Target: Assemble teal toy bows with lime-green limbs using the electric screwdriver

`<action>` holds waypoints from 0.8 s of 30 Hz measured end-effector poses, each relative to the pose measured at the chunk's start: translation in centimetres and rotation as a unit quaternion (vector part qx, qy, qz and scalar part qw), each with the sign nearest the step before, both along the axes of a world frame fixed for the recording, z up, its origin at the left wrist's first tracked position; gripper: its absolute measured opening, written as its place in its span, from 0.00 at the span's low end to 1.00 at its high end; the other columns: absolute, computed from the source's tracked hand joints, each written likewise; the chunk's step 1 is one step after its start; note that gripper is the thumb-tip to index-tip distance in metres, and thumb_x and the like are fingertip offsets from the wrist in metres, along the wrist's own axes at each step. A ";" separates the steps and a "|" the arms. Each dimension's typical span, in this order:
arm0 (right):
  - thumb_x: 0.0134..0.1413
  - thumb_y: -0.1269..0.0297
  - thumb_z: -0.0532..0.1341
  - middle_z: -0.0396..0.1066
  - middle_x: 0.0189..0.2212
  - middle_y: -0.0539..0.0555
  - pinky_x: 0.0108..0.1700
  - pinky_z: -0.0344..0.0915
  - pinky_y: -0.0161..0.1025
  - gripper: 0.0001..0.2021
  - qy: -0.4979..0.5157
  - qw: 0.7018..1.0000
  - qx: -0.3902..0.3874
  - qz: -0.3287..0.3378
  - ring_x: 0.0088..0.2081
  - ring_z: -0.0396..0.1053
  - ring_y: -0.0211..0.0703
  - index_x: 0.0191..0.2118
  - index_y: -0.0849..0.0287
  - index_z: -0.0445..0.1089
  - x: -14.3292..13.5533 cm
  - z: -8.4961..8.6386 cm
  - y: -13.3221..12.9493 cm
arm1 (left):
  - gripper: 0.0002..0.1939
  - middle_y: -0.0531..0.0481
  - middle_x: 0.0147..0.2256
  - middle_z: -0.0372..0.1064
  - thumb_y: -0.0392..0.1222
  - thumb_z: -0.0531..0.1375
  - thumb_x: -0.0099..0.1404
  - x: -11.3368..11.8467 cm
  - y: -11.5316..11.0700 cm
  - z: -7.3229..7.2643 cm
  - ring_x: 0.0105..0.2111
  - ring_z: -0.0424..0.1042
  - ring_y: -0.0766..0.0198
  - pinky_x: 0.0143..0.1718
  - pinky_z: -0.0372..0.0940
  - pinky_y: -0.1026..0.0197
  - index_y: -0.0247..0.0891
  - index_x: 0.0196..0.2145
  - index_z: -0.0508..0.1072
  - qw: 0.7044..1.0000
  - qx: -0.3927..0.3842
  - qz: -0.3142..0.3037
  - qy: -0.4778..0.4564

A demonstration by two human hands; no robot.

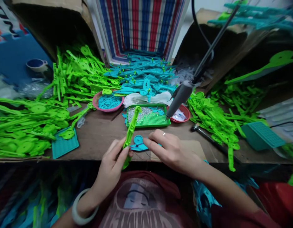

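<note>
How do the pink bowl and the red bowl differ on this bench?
The pink bowl holds blue pieces; the red bowl holds whitish ones.
The pink bowl sits left of the green tray, the red bowl right of it.
The hanging grey tool partly hides the red bowl, while it leaves the pink bowl uncovered.
Both are round, open and hold many small pieces.

Workshop, small-scale assembly type. Wooden workbench (94, 129), worn brown top. Green plastic parts (77, 76), heaped left and right. Teal plastic parts (146, 72), piled at centre back. Green perforated tray (154, 121), small metal pieces inside. Pink basket (108, 110), teal pieces; red basket (187, 117), white pieces. Grey power screwdriver (179, 99), suspended over bench. Hammer (208, 136). Open cardboard boxes (222, 60), plastic parts inside.
</note>
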State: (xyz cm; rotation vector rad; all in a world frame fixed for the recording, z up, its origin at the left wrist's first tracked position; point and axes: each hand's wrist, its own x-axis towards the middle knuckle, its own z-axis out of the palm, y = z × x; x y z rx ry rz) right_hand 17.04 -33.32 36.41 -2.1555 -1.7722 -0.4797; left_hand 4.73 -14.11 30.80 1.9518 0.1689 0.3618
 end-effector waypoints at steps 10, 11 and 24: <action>0.68 0.74 0.53 0.69 0.33 0.56 0.35 0.64 0.36 0.09 0.126 0.982 0.139 -0.016 0.35 0.66 0.39 0.40 0.63 0.71 0.7 -1.4 2.5 | 0.25 0.55 0.25 0.70 0.47 0.52 0.73 0.4 -1.8 0.2 0.26 0.71 0.64 0.30 0.66 0.64 0.34 0.63 0.63 0.966 -0.184 -0.102 0.148; 0.67 0.74 0.54 0.69 0.32 0.55 0.35 0.64 0.36 0.08 0.150 0.975 0.162 -0.022 0.35 0.66 0.39 0.39 0.62 0.70 0.6 -1.8 2.6 | 0.26 0.56 0.24 0.69 0.47 0.53 0.73 0.6 -1.8 0.3 0.25 0.71 0.65 0.29 0.66 0.64 0.35 0.64 0.62 0.967 -0.182 -0.108 0.142; 0.55 0.72 0.62 0.69 0.27 0.47 0.30 0.63 0.32 0.03 0.535 0.782 0.294 -0.129 0.30 0.67 0.34 0.31 0.59 0.72 -1.0 -3.8 4.2 | 0.18 0.57 0.23 0.65 0.45 0.49 0.76 3.0 -2.2 -0.7 0.19 0.65 0.70 0.23 0.64 0.67 0.36 0.55 0.72 0.999 0.038 -0.010 -0.023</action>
